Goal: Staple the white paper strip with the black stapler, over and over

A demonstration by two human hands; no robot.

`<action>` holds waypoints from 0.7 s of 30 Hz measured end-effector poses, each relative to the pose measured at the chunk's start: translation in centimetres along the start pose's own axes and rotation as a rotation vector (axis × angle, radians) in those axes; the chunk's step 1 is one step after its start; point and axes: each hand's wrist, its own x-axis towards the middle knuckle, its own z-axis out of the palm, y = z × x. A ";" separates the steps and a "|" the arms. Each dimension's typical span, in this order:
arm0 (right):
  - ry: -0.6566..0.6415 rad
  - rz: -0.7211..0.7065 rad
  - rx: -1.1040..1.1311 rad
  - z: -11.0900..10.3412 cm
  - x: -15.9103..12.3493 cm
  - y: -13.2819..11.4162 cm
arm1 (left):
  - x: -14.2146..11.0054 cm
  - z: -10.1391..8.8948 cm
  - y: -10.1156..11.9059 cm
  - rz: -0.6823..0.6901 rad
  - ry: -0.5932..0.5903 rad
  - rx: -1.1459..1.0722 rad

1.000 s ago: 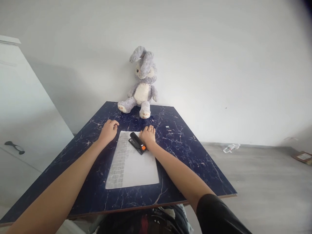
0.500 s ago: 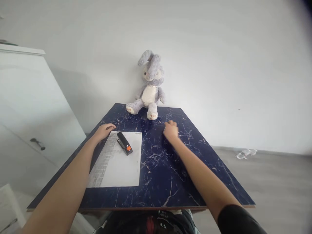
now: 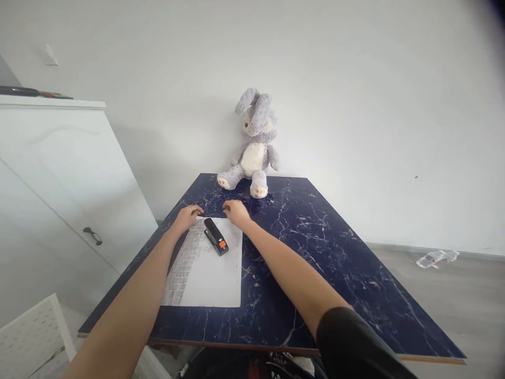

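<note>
A sheet of paper [image 3: 215,284] lies flat on the dark blue marbled table [image 3: 315,279], with a grey brick-like pattern down its left side. On its upper part rests a black stapler [image 3: 215,236] with an orange patch, set at a slant. My left hand [image 3: 187,217] is at the sheet's far left corner, fingers bent and a little apart. Near the far right corner is my right hand [image 3: 236,211], thumb and fingers loosely curved with a gap between them. Neither hand touches the stapler. Whether the fingertips press on the paper's edge is hard to see.
A grey plush rabbit [image 3: 254,147] sits at the table's far edge against the white wall. To the left stands a white cabinet [image 3: 67,184] with a dark handle. Crumpled clear plastic [image 3: 436,258] lies on the floor at right.
My right hand has moved left across the table to the far right corner of the paper. My left hand stays by the far left corner. The view has shifted, moving everything rightward.
</note>
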 end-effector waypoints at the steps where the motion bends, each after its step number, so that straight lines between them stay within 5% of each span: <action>1: -0.017 -0.009 0.027 0.7 1.0 -1.3 | 0.0 -0.1 0.0 0.003 0.004 0.001; 6: 0.012 0.050 0.094 1.2 1.1 -2.9 | 0.3 0.0 -0.6 -0.041 0.044 -0.026; 9: 0.045 0.083 0.208 0.4 -3.2 -2.5 | 0.4 0.2 -0.9 -0.086 0.080 -0.068; 13: -0.058 -0.088 0.261 0.3 -9.9 -3.6 | 0.1 -0.1 -0.1 -0.115 0.165 -0.103; 18: -0.078 -0.139 0.149 -0.6 -12.5 -3.6 | -0.1 0.1 3.7 -0.061 0.245 -0.119; 21: -0.146 -0.124 0.154 -3.7 -13.0 -0.6 | -0.4 1.6 7.7 0.081 0.114 -0.165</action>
